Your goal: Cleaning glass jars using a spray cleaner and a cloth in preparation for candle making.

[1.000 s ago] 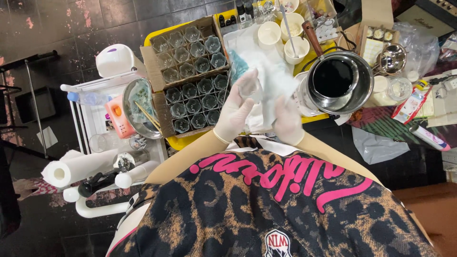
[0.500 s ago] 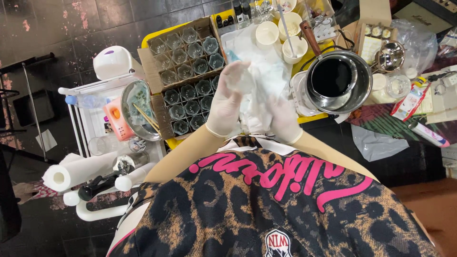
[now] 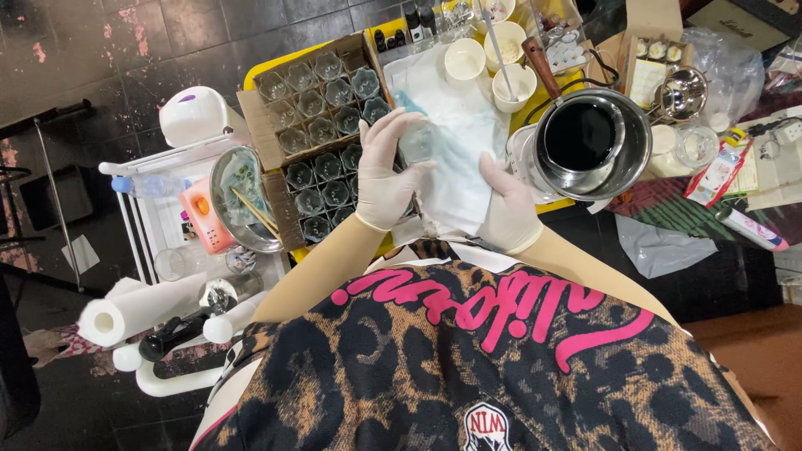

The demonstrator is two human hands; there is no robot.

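Note:
Both my hands wear pale gloves. My left hand (image 3: 386, 174) grips a clear glass jar (image 3: 418, 144) held above a white cloth (image 3: 455, 159). My right hand (image 3: 507, 209) rests on the lower right part of that cloth and holds it. Just left of my left hand stands a cardboard box (image 3: 251, 113) with several empty glass jars in a grid. The jar in my hand sits close to the box's right edge.
A steel pot (image 3: 637, 150) of dark liquid with a wooden handle stands right of the cloth. White cups (image 3: 464, 60) stand behind it on a yellow tray (image 3: 267, 67). A white trolley (image 3: 146, 217) with a paper roll (image 3: 138, 305) and a steel bowl (image 3: 230, 196) is at left.
My left hand has lifted the glass jar slightly up and to the right over the cloth. My right hand has stayed on the cloth.

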